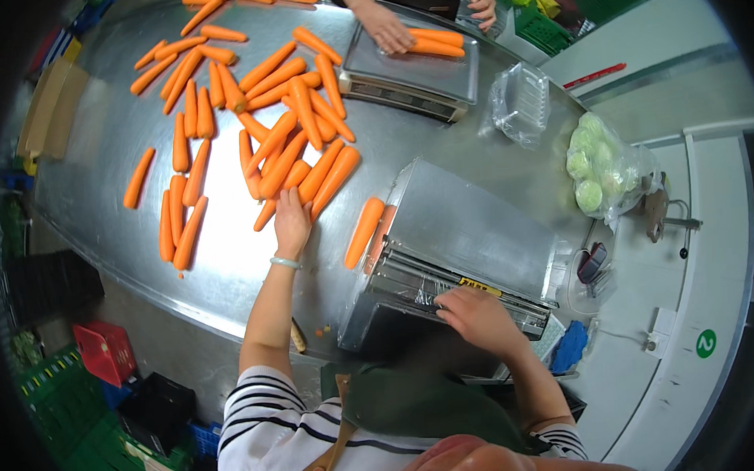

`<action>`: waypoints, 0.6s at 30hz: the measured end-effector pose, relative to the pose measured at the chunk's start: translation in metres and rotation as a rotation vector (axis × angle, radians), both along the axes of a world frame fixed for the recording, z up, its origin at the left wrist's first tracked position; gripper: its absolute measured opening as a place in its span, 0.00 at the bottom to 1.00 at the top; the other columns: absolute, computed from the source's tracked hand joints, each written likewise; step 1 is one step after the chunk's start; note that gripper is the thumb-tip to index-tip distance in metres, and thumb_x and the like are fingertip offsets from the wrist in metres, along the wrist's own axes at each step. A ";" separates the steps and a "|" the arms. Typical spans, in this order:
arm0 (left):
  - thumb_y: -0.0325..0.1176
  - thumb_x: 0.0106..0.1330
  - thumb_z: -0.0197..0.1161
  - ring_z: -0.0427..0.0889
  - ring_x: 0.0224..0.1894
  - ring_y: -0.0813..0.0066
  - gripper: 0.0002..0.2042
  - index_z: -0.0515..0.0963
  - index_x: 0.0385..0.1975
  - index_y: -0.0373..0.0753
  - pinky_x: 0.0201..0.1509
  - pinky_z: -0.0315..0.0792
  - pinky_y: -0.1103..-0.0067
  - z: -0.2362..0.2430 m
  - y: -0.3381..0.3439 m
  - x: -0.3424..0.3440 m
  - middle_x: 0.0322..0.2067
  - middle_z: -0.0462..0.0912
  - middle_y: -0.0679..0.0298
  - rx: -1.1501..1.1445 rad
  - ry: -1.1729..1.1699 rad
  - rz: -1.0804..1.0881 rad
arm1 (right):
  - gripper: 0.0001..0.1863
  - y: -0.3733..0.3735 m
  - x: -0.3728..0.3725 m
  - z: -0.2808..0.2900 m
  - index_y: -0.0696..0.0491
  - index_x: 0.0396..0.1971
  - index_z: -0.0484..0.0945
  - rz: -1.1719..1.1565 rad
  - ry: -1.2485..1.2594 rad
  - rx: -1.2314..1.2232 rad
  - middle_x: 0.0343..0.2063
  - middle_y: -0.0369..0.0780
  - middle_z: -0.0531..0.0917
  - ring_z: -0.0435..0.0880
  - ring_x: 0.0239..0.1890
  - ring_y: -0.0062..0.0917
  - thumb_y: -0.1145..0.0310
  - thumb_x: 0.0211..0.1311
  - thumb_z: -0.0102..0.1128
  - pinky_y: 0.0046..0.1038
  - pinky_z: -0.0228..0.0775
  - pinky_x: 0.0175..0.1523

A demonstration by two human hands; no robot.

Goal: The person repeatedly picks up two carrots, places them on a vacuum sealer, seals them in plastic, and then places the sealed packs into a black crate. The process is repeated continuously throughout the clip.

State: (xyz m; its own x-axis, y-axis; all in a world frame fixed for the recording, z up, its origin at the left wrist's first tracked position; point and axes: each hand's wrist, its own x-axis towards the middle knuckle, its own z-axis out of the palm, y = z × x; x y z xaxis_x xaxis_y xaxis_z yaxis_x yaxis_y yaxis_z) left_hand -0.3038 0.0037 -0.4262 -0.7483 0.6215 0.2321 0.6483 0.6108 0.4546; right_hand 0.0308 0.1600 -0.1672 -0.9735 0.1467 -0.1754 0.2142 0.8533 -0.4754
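- Clock face centred on the middle of the view; at six o'clock, nearest, dark green apron (429, 412) with a tan strap.
- Between four and five o'clock, right hand (481, 317) at the near edge of a silver, box-shaped metal wrapping machine (479, 222); fingers bent, cannot tell whether together on the clear film there.
- At four o'clock, beyond that hand, crumpled blue cloth (569, 346).
- Between seven and eight o'clock, slim brown stick-like piece (298, 336) at the near edge of the shiny steel surface (131, 257).
- Between nine and ten o'clock, left hand (292, 223) reaching over the near end of the carrot pile, pale bracelet (285, 262) at the wrist; fingers on the carrots, cannot tell whether clamped on one.
- Just below centre-left of the dial's middle, single orange carrot (365, 233) beside the machine.
- Towards eleven o'clock, heaped pile of long orange carrots (295, 137); others scattered out to nine o'clock.
- Between one and two, clear plastic trays (521, 104).
- Between two and three, clear bag of pale green round vegetables (599, 168).
- Past twelve, flat silver scale (449, 74) bearing orange carrots (435, 43), under a co-worker's hand (383, 32).
- At ten o'clock, brown cardboard box (50, 108).
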 end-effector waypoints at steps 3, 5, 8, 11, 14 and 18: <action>0.37 0.62 0.68 0.80 0.40 0.49 0.20 0.75 0.50 0.32 0.46 0.74 0.60 0.009 0.003 -0.010 0.40 0.78 0.50 -0.117 -0.064 -0.014 | 0.12 0.035 0.005 -0.008 0.52 0.43 0.79 -0.094 -0.002 -0.018 0.38 0.41 0.84 0.83 0.43 0.36 0.63 0.65 0.62 0.36 0.76 0.48; 0.38 0.64 0.67 0.81 0.40 0.47 0.19 0.76 0.49 0.32 0.47 0.75 0.61 0.019 0.005 -0.022 0.39 0.81 0.49 -0.229 -0.119 0.000 | 0.12 0.067 0.010 -0.013 0.53 0.44 0.80 -0.154 0.012 -0.102 0.40 0.42 0.85 0.84 0.43 0.36 0.64 0.66 0.62 0.34 0.76 0.49; 0.37 0.70 0.63 0.84 0.42 0.58 0.17 0.77 0.51 0.31 0.47 0.77 0.69 0.043 0.024 -0.047 0.42 0.84 0.51 0.082 -0.285 0.141 | 0.13 0.121 0.017 -0.031 0.56 0.47 0.80 -0.383 0.043 -0.259 0.39 0.40 0.86 0.85 0.39 0.30 0.66 0.67 0.63 0.31 0.76 0.47; 0.33 0.70 0.62 0.85 0.42 0.67 0.15 0.78 0.52 0.32 0.46 0.77 0.74 0.079 0.078 -0.068 0.41 0.85 0.55 0.339 -0.555 0.048 | 0.13 0.191 0.011 -0.068 0.54 0.49 0.81 -0.703 0.147 -0.525 0.41 0.39 0.86 0.85 0.40 0.23 0.64 0.70 0.60 0.27 0.77 0.45; 0.31 0.70 0.61 0.84 0.44 0.71 0.15 0.79 0.53 0.32 0.49 0.76 0.76 0.071 0.148 -0.103 0.42 0.86 0.57 0.447 -0.588 -0.081 | 0.17 0.251 -0.043 -0.081 0.57 0.53 0.78 -0.795 0.325 -0.749 0.43 0.38 0.83 0.83 0.41 0.22 0.63 0.71 0.58 0.25 0.76 0.44; 0.32 0.67 0.59 0.84 0.51 0.60 0.20 0.76 0.57 0.30 0.57 0.75 0.71 0.071 0.270 -0.142 0.49 0.85 0.51 0.319 -0.500 -0.201 | 0.18 0.324 -0.122 -0.114 0.59 0.53 0.77 -0.818 0.381 -0.647 0.45 0.38 0.81 0.82 0.42 0.22 0.63 0.71 0.56 0.24 0.75 0.45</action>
State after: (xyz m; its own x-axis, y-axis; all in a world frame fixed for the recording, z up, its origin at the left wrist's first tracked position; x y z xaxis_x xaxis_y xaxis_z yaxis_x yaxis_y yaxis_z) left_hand -0.4461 0.2734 -0.3552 -0.6901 0.7191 0.0814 0.3979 0.2830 0.8727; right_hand -0.0912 0.4838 -0.2811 -0.6316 0.7583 -0.1611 0.3442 0.0881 -0.9347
